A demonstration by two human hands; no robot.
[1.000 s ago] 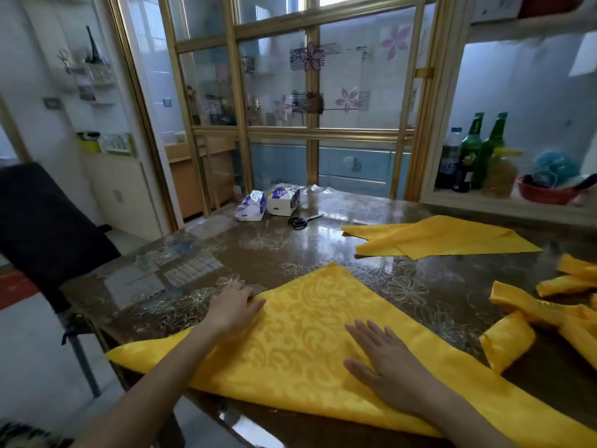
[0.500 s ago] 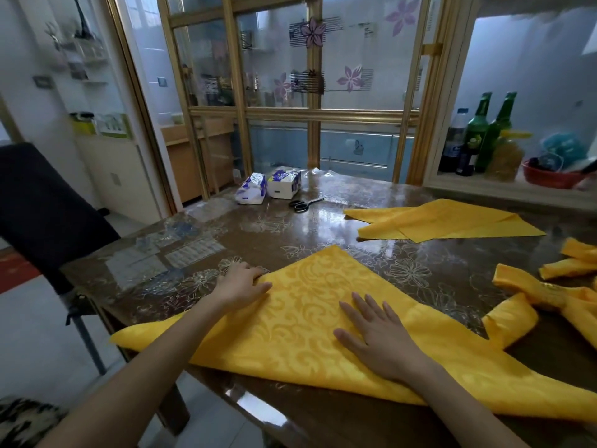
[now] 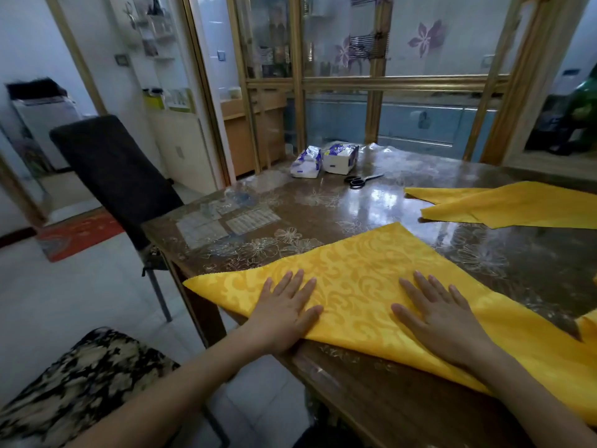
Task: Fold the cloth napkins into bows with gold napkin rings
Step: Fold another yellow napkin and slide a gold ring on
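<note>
Yellow napkin point(image 3: 365, 282): long axis runs left-centre to lower right.
Left hand point(image 3: 284, 315): flat, pressing, nearer left tip.
Right hand point(image 3: 442, 321): flat, pressing mid-cloth.

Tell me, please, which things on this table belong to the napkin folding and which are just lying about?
For the job: patterned yellow napkin, pressed flat by left hand and right hand; second yellow napkin beyond it.
Lying about: tissue packs, scissors.

Beyond the spread yellow damask cloth napkin point(image 3: 358, 273), a band of the glossy brown floral-patterned table point(image 3: 326, 205) lies open. Black-handled scissors point(image 3: 359, 180) and two white-and-blue tissue packs point(image 3: 340, 158) sit near its far edge, and a plain yellow folded cloth point(image 3: 517, 205) fills the far right.
</note>
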